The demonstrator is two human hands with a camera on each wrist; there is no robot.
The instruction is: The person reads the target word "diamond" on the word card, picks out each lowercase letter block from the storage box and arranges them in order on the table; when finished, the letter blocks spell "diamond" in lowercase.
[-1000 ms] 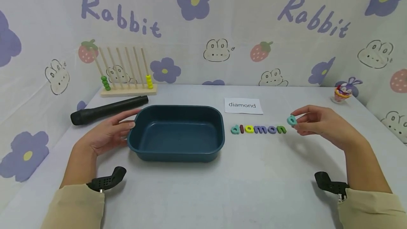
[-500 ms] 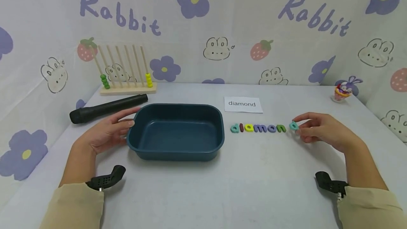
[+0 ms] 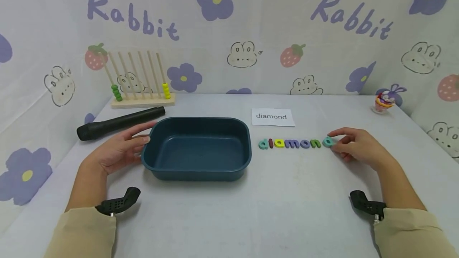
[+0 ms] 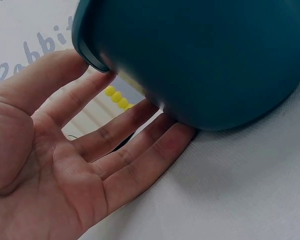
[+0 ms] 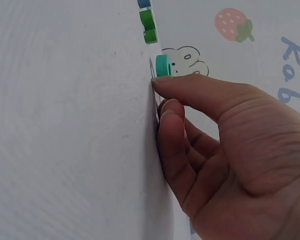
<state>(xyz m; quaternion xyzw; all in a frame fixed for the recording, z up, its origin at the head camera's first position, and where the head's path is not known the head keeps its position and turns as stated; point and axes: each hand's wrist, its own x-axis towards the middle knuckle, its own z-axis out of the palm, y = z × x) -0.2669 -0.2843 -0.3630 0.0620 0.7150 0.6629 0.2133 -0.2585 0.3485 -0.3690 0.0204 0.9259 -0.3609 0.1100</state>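
In the head view my right hand (image 3: pixel 358 146) pinches a teal letter (image 3: pixel 328 141) between thumb and index finger, low at the right end of a row of coloured toy letters (image 3: pixel 292 143). The row reads "diamon" from left to right. From the right wrist, the teal letter (image 5: pixel 163 65) shows just beyond the thumb tip, and the index finger is mostly hidden. My left hand (image 3: pixel 120 150) rests against the left end of a dark blue rectangular basin (image 3: pixel 197 175). Seen from the left wrist, its fingers lie nearly straight along the basin's outside (image 4: pixel 205 65), with the thumb at the rim.
A white card (image 3: pixel 273 117) printed "diamond" lies behind the letters. Behind the basin are a black microphone (image 3: pixel 122 122) and a wooden bead rack (image 3: pixel 143 101) with green and yellow beads. A small toy figure (image 3: pixel 384 100) stands at the back right.
My right hand has lowered the teal letter from above the table and moved it left, close to the green "n". The left hand has stayed at the basin.
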